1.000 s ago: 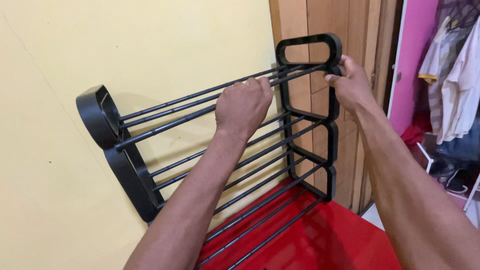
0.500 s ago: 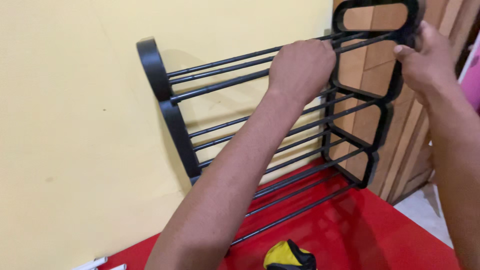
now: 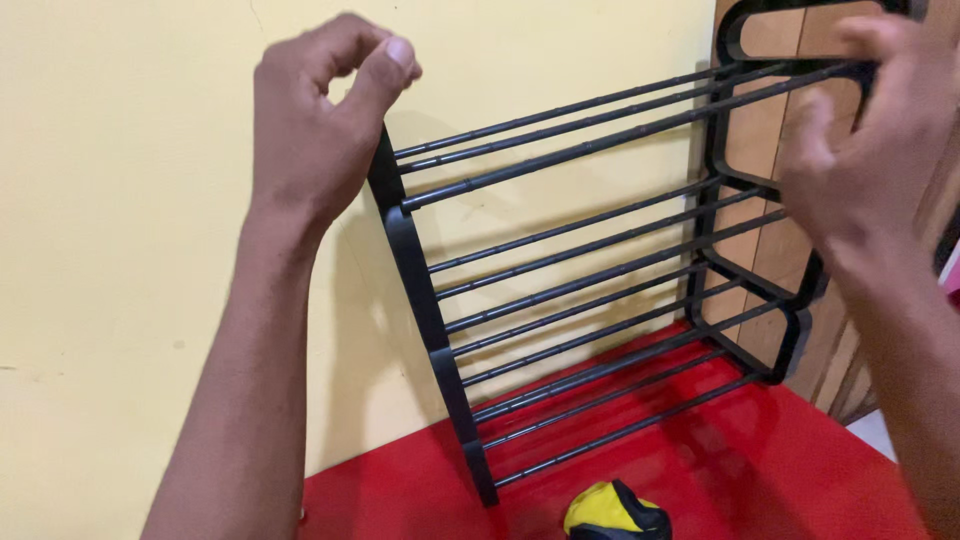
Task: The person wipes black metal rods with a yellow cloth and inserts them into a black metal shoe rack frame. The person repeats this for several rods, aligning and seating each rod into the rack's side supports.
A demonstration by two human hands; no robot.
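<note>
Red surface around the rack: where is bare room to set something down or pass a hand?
Bare red surface lies right of the yellow-black object, in front of the rack. A smaller patch sits between the rack's left post and the yellow wall. Under the rack's lowest bars it is crowded.

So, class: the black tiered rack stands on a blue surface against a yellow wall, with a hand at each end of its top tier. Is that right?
Not quite. The head view shows the surface under the black rack is red, not blue. The rest holds: the rack stands against the yellow wall, with the left hand at one end of the top tier and the right hand at the other.
</note>
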